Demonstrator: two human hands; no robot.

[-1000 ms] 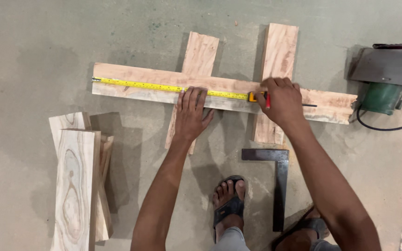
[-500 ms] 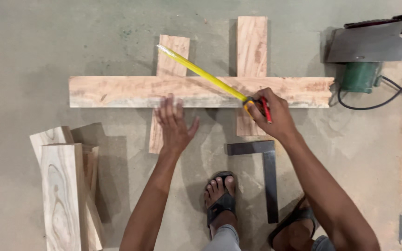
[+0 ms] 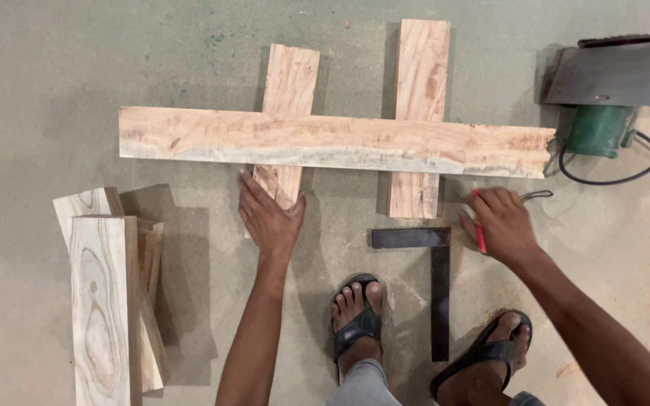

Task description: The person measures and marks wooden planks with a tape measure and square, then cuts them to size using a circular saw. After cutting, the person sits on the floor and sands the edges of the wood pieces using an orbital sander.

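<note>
A long pale wooden plank (image 3: 332, 141) lies crosswise on two short boards, the left board (image 3: 289, 75) and the right board (image 3: 419, 68), on the concrete floor. My left hand (image 3: 268, 219) is open with spread fingers, resting flat at the near end of the left short board. My right hand (image 3: 499, 225) is low over the floor just right of the other short board's near end, with a red pencil (image 3: 480, 233) held between its fingers. A thin metal loop (image 3: 537, 195) sticks out from behind that hand. No tape blade shows.
A dark steel try square (image 3: 438, 286) lies on the floor between my two sandalled feet (image 3: 359, 319). A green power tool (image 3: 602, 129) with a grey metal plate (image 3: 618, 75) and cables sits at the far right. Stacked boards (image 3: 103, 301) lie at the left.
The yellow tape that lay along the plank has lifted off and gone from sight. Both hands have left the plank and drawn back toward me.
</note>
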